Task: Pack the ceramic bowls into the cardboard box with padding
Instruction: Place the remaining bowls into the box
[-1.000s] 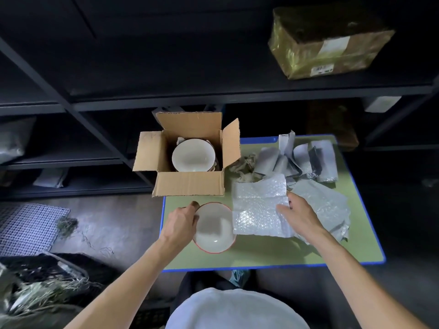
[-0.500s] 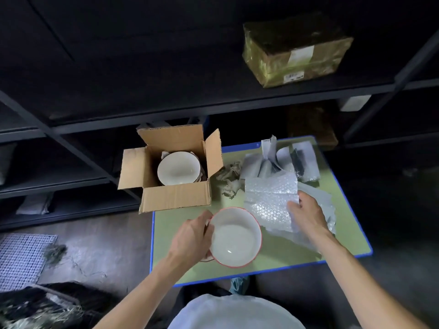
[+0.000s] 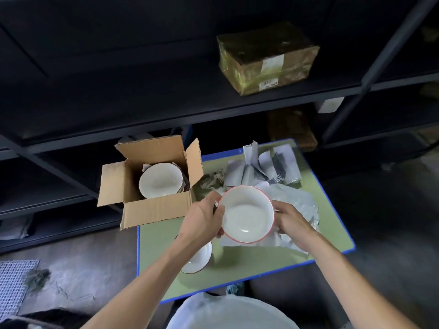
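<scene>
A white bowl with a red rim (image 3: 247, 213) is lifted above the bubble wrap sheet (image 3: 294, 205) on the green table (image 3: 261, 260). My left hand (image 3: 202, 219) grips its left rim. My right hand (image 3: 291, 222) holds its right side, over the wrap. Another white bowl with a dark rim (image 3: 199, 260) sits on the table beneath my left forearm, partly hidden. The open cardboard box (image 3: 154, 210) stands at the table's back left corner, with a white bowl (image 3: 160, 180) inside it on padding.
Folded grey padding sheets (image 3: 268, 167) and crumpled paper (image 3: 211, 181) lie at the back of the table. Dark metal shelving stands behind, holding a wrapped parcel (image 3: 266, 58). A mesh mat (image 3: 14, 281) lies on the floor at left.
My left hand has lifted the red-rimmed bowl and carried it right, over the bubble wrap. My right hand left the wrap's edge and took the bowl's right side. A second bowl is uncovered.
</scene>
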### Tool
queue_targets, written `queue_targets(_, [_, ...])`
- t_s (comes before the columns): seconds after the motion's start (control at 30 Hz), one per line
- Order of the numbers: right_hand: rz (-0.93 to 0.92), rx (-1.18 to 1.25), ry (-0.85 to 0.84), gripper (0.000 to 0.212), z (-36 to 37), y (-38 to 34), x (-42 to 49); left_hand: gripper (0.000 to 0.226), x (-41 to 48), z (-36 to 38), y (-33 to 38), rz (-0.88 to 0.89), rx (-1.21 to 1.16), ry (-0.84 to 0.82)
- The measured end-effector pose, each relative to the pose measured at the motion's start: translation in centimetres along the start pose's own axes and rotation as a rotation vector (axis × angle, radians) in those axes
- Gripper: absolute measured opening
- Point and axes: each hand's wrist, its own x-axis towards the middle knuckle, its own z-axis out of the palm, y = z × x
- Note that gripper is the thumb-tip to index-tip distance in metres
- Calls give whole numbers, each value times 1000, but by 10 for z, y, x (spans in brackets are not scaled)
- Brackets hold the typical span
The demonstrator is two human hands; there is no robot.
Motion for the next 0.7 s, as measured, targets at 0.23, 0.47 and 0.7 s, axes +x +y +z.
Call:
queue_targets(0.23, [86, 277, -43, 44, -7, -1, 2, 8, 15, 2, 13, 8, 2, -29])
queue_targets(0.47, [-51, 261, -111, 51, -19, -23, -8, 6, 30, -11, 26, -14, -56, -70])
queue_targets(0.7, [-136, 349, -75, 43, -17, -55, -9, 23, 34, -30, 20, -27, -226, -30])
